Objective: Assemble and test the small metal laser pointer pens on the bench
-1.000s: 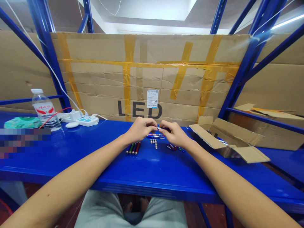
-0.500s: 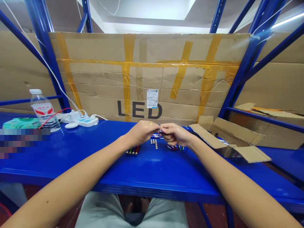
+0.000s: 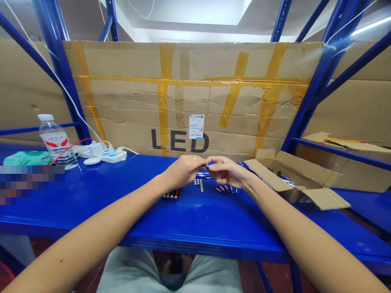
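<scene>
My left hand (image 3: 184, 169) and my right hand (image 3: 227, 170) meet just above the blue shelf (image 3: 195, 219), fingers pinched together on one small slim item between them that I cannot make out. Under them lie several small silver button cells (image 3: 199, 185). A row of slim coloured tubes (image 3: 171, 195) lies left of the cells. A few coloured clip-like parts (image 3: 227, 189) lie to the right, beneath my right wrist. More slim pieces (image 3: 203, 175) show between the hands.
An open cardboard box (image 3: 296, 183) sits on the shelf at the right. At the left stand a water bottle (image 3: 55, 141), a white power strip (image 3: 105, 154) with cables and a green packet (image 3: 27, 158). A taped cardboard wall marked LED (image 3: 180, 140) closes the back.
Both hands lifted slightly off the pile of slim pieces and turned, staying pinched together. The parts on the shelf have not moved.
</scene>
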Available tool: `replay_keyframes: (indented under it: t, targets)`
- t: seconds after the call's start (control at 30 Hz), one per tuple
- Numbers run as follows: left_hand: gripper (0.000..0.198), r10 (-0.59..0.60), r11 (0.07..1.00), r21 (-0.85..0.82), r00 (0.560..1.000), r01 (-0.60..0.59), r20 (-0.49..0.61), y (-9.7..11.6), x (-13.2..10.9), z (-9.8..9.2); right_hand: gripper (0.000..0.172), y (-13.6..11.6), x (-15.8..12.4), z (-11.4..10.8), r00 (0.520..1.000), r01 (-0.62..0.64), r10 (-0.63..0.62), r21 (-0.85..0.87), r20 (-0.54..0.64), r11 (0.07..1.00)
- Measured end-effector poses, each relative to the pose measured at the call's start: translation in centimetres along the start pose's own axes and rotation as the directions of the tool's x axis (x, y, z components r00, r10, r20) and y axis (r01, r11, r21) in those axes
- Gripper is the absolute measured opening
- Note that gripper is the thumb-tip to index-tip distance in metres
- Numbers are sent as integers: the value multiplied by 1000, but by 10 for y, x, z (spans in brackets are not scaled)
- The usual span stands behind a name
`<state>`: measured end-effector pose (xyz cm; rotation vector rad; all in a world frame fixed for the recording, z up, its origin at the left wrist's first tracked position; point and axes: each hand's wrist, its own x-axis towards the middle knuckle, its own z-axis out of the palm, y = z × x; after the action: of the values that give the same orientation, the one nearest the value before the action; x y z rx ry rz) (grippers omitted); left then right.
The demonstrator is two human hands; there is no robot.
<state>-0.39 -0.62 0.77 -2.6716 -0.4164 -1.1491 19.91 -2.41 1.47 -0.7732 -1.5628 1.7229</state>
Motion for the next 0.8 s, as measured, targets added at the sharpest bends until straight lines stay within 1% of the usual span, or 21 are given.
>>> replay_keyframes:
  t: [0.1,0.17,0.27,0.33,0.43,0.5,0.57,0.67,0.8]
  targets:
    - [18,-65,997,-32,998,64,-24,-3,-1,0,37,0,-1,3,994,89,-95,-108,-50,990]
    - [16,-108,993,-42,994,107,-25,-4,-2,1,36,2,1,5,983,131,-152,-180,-104,975]
    - [14,-169,985,-44,985,167,-41,-6,-3,3,30,8,5,7,951,207,-259,-274,-168,939]
    - [14,-185,982,-60,981,182,-59,-6,-3,3,27,10,7,7,933,252,-317,-321,-171,913]
    - [12,-168,984,-80,981,160,-93,-5,-3,3,23,13,8,4,926,292,-358,-375,-121,880]
    - [12,-142,988,-70,984,135,-110,-5,-2,3,22,13,7,1,929,304,-361,-396,-77,866]
    - [12,-111,993,-43,987,106,-118,-6,-2,3,24,14,7,-2,937,307,-346,-382,-38,872]
    - [12,-57,998,1,990,58,-126,-6,-2,5,30,14,7,-4,955,287,-296,-290,14,913]
    - [13,-2,1000,22,993,5,-119,-6,-2,6,33,12,7,-2,980,198,-190,-151,65,968]
